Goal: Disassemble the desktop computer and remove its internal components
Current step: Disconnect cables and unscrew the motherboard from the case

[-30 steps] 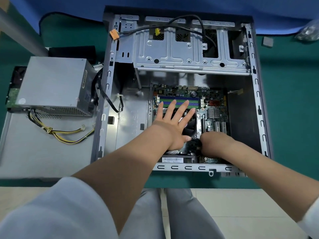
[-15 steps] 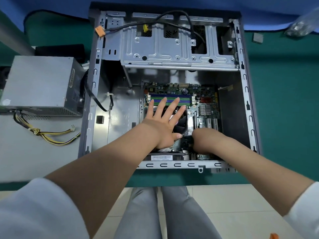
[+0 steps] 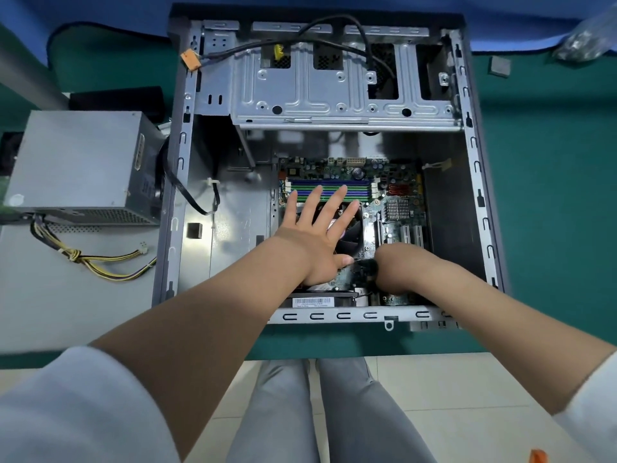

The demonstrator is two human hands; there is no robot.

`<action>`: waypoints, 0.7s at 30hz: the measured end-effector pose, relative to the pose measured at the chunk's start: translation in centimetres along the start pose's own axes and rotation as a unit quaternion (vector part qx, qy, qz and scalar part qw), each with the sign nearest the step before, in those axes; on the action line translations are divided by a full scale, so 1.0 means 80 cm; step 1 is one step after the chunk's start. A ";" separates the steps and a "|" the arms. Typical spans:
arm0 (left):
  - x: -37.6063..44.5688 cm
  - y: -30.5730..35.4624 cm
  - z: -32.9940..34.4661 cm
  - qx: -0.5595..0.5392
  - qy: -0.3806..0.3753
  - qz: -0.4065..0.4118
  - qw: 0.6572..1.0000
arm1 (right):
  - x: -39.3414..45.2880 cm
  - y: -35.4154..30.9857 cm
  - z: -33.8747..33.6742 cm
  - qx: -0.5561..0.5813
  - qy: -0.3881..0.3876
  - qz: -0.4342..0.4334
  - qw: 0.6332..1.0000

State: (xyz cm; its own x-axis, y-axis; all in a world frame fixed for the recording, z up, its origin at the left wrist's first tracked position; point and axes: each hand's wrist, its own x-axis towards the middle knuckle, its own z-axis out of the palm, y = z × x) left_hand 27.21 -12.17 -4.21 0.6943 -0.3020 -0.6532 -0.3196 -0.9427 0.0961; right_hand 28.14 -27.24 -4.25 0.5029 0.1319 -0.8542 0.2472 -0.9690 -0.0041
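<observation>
Plainly the desktop case point(image 3: 480, 195) lies on its side on the green mat point(image 3: 551, 212), open face up, so that everything inside can be reached from above. At the centre of the view the left hand point(image 3: 320, 242) rests flat on the cooler fan point(image 3: 347, 232), fingers straight and spread toward twelve o'clock, thumb out toward three. My guess is that it presses down to keep the fan and the motherboard point(image 3: 394, 195) steady while the other hand works.

Just beside it, at about four o'clock from the fan, the right hand point(image 3: 400, 272) is curled over something small and black point(image 3: 365, 270) near the fan's corner. It looks like a grip on a tool handle or a connector, but the fingers are tucked under, so I cannot tell which, nor how firmly they close. Most likely a fastening of the cooler is being undone, with the cooler itself not yet lifted.

At nine o'clock, outside the case, the power supply point(image 3: 80, 162) sits on a grey panel point(image 3: 50, 295) with its yellow and black leads point(image 3: 100, 262) trailing loose; it appears already taken out and parked clear of the work. At twelve o'clock the drive cage point(image 3: 334, 91) remains in the case with a black cable point(image 3: 334, 25) draped over it. The board sits fixed low in the case.
</observation>
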 end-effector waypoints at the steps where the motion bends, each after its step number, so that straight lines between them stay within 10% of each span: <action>1: 0.000 0.000 0.000 0.000 -0.001 0.000 1.000 | 0.000 0.002 0.000 -0.001 0.000 0.001 1.000; 21: 0.003 0.000 0.007 0.003 0.023 -0.008 1.000 | -0.006 -0.012 -0.004 -0.013 -0.003 -0.024 1.000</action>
State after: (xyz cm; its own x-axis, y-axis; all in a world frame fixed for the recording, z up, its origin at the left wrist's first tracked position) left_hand 27.03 -12.15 -4.78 0.7279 -0.2940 -0.6195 -0.3128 -0.9463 0.0816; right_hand 27.89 -26.34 -3.65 0.4846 0.1763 -0.8568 0.2915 -0.9560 -0.0318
